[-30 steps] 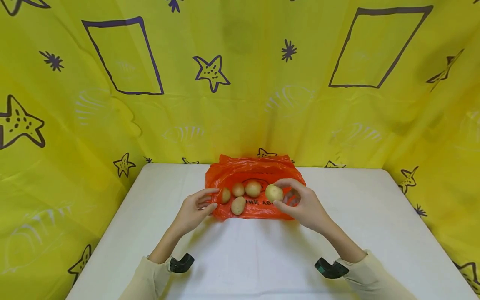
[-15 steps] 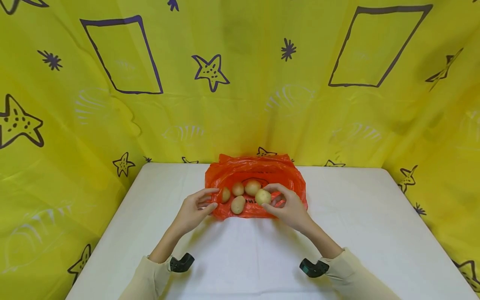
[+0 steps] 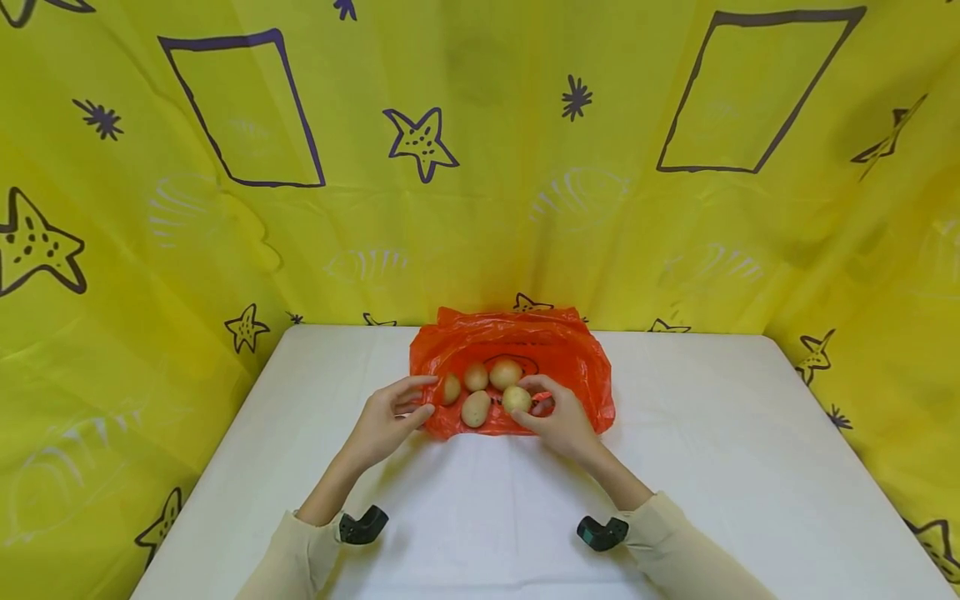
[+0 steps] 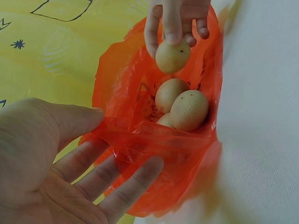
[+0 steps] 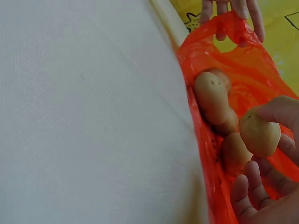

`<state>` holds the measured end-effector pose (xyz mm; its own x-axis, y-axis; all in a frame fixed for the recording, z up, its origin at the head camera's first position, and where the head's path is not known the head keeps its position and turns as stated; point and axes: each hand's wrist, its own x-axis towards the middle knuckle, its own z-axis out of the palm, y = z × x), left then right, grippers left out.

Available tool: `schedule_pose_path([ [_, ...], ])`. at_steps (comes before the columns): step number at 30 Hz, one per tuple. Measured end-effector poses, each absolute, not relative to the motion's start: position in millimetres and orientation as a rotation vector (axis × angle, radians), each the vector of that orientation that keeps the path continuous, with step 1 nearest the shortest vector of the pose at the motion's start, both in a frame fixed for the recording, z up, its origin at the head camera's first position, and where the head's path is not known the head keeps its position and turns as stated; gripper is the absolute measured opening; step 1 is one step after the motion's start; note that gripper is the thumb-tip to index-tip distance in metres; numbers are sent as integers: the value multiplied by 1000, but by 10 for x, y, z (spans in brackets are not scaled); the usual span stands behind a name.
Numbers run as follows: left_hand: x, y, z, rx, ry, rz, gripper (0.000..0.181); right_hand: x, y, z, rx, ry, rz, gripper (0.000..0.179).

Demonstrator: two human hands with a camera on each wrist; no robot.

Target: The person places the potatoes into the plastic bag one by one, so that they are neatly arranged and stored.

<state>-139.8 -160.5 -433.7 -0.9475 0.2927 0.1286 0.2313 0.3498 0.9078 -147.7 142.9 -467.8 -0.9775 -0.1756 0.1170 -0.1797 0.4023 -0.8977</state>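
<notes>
A red plastic bag (image 3: 585, 367) lies on its side on the table, its mouth spread open. My left hand (image 3: 386, 423) grips the left edge of the bag between thumb and fingers; in the left wrist view the thin film (image 4: 140, 140) stretches over the fingers. My right hand (image 3: 562, 425) pinches a round, pale potato (image 3: 516, 400) between thumb and fingers, over the bag. Several other potatoes rest in the bag: an oblong potato (image 3: 476, 410) near the front, others (image 3: 506, 373) behind it, and one (image 3: 451, 389) partly behind the film by my left fingers.
The bag stands on a white table (image 3: 510, 517), near its back edge. A yellow curtain (image 3: 480, 217) with drawn starfish encloses the back and both sides. Each wrist wears a small black device, such as the right one (image 3: 602, 533).
My right hand has moved left and slightly down with the pale potato, closer to the other potatoes in the bag. The left hand has stayed in place on the bag's edge.
</notes>
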Motion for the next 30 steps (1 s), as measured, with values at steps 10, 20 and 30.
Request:
schedule_pose_path([
  [10, -1383, -1601, -4328, 484, 2529, 1689, 42, -1513, 1323, -4781, 277, -2645, 1623, 38],
  [20, -1372, -1601, -4303, 492, 2516, 1697, 42, -1552, 1228, -4865, 288, -2646, 1548, 38],
  [30, -1372, -1603, -4323, 484, 2518, 1700, 42, -1564, 1201, -4875, 265, -2659, 1544, 38],
])
